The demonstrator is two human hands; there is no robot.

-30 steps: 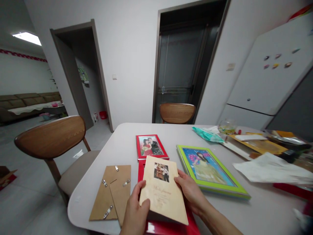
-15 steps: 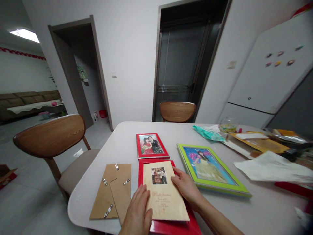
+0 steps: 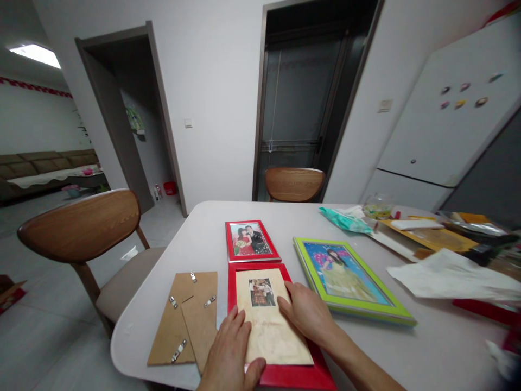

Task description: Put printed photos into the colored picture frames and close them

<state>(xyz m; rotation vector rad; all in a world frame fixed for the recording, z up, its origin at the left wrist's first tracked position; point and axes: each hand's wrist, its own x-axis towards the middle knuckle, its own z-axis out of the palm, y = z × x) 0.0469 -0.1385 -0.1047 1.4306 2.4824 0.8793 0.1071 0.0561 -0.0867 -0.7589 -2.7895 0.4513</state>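
From my remote head-cam view: a cream photo sheet (image 3: pixel 279 339) lies face up btwn L hand (image 3: pixel 230 350) and R hand (image 3: pixel 307 315), over a big red frame (image 3: pixel 299 376) nr the surface's (image 3: pixel 366 358) near edge; can't tell if it's fully seated. I read its long axis as running near edge to far edge, far end leaning slightly L. L hand is open, fingers spread along the sheet's L side. R hand lies on the R long side, thumb on top; can't tell if it's gripping. Both touch, so neither's nearer. Brown boards (image 3: pixel 166 336) sit twd the near-L corner.
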